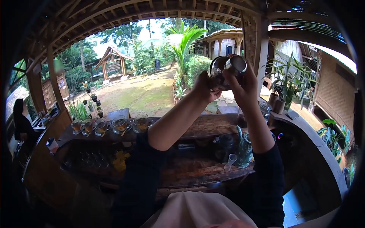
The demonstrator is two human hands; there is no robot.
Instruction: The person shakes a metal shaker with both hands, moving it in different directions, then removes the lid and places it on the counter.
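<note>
Both my hands are raised high above a wooden counter (197,127), gripping a shiny metal shaker (227,70). My left hand (204,88) clasps the shaker's left lower side. My right hand (245,84) wraps its right side and top. The shaker is tilted, its rounded end toward the upper right. Both forearms are bare below dark sleeves.
Several glass cups with amber drink (114,124) stand in a row on the counter's left. A patterned teapot (243,150) and a small clear measuring cup (230,161) sit below my right arm. A person (22,127) is at far left. Potted plants (283,85) stand right. White cloth (197,211) lies near me.
</note>
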